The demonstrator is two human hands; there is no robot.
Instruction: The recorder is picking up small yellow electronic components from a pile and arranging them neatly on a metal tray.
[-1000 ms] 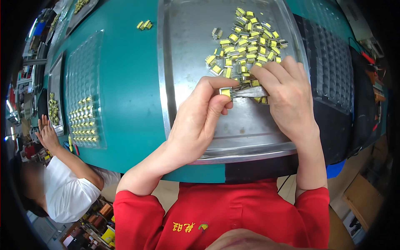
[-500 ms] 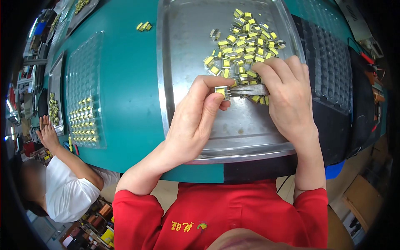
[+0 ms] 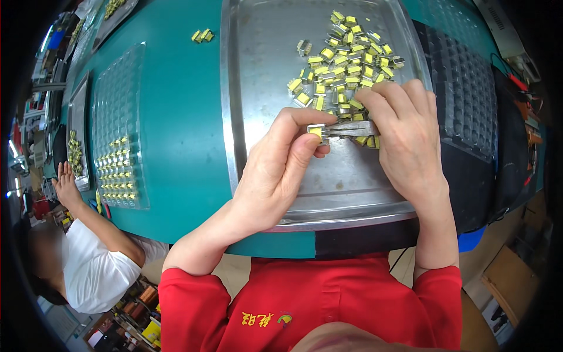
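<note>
Between thumb and fingers of my left hand [image 3: 275, 167] is pinched a small transformer [image 3: 315, 131], yellow-wrapped with a metal core and pins. My right hand [image 3: 406, 132] grips a pair of metal pliers [image 3: 355, 128], whose narrow jaws reach left and meet the pin side of that transformer. The handles are hidden in my right palm. Both hands are over a shallow metal tray [image 3: 261, 76]. Just beyond them lies a loose pile of similar yellow transformers [image 3: 353, 70], partly covered by my right hand.
Three transformers [image 3: 202, 36] lie on the green table [image 3: 182, 117] left of the tray. Farther left is a clear plastic blister tray [image 3: 120, 88] partly filled with yellow parts. Another blister tray [image 3: 463, 94] sits on the right. A co-worker's hand [image 3: 67, 186] rests near a narrow tray at far left.
My left hand and the transformer have shifted very slightly to the right and down. The pliers stay at its pin side; the pile looks the same.
</note>
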